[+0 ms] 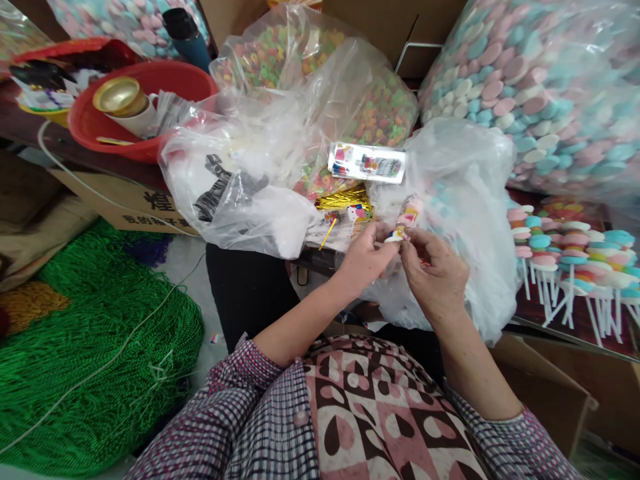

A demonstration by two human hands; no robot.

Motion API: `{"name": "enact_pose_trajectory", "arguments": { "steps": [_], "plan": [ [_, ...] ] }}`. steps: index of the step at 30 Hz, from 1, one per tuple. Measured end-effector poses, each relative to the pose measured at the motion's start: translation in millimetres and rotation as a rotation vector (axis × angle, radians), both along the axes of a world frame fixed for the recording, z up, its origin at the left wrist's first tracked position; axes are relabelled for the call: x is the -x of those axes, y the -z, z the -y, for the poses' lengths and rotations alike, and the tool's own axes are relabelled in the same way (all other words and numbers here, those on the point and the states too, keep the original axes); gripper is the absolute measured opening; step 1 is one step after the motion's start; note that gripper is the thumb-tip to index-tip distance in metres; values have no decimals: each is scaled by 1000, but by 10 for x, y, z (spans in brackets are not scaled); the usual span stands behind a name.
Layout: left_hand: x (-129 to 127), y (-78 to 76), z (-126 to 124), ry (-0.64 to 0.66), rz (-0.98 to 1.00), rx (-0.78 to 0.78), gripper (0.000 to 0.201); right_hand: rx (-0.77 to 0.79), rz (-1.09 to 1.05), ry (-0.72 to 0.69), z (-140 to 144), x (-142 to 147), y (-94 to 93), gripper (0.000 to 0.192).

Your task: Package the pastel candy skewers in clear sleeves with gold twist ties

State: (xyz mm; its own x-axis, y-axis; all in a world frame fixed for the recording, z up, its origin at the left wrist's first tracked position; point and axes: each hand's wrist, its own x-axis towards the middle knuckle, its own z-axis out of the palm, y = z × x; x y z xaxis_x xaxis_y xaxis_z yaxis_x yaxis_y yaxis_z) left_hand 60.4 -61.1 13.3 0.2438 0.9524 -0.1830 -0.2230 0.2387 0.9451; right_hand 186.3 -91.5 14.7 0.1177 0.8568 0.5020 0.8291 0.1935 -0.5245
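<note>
Head view: candy bags (525, 87) crowd cluttered worktable (30, 130)

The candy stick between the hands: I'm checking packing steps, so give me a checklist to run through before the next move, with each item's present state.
1. Both hands on the candy stick: ok; left hand and right hand meet at it.
2. Grip secure: cannot tell; the fingers cover its lower end.
3. Wrapper on the stick: cannot tell; too blurred.
4. Gold ties within reach: ok; they lie just beyond the left hand.
5. Label card to hand: ok; it rests on the bags above the ties.
6. Finished sticks set apart: ok; they stand to the right.
</note>
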Motion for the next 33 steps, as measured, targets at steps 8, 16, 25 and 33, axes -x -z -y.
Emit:
{"name": "enact_pose_trajectory", "arguments": {
  "steps": [8,16,25,33],
  "plan": [
    [20,-82,23,77,287,163,22,-14,-96,66,21,-24,81,23],
    [9,-38,27,24,103,51,18,-35,-57,36,31,35,91,16],
    [47,-7,-5,12,-179,-35,16,170,-175,52,5,31,18,18],
    [38,-20,-7,-22,-294,-69,15,223,29,89,-39,-28,11,23]
  ]
}}
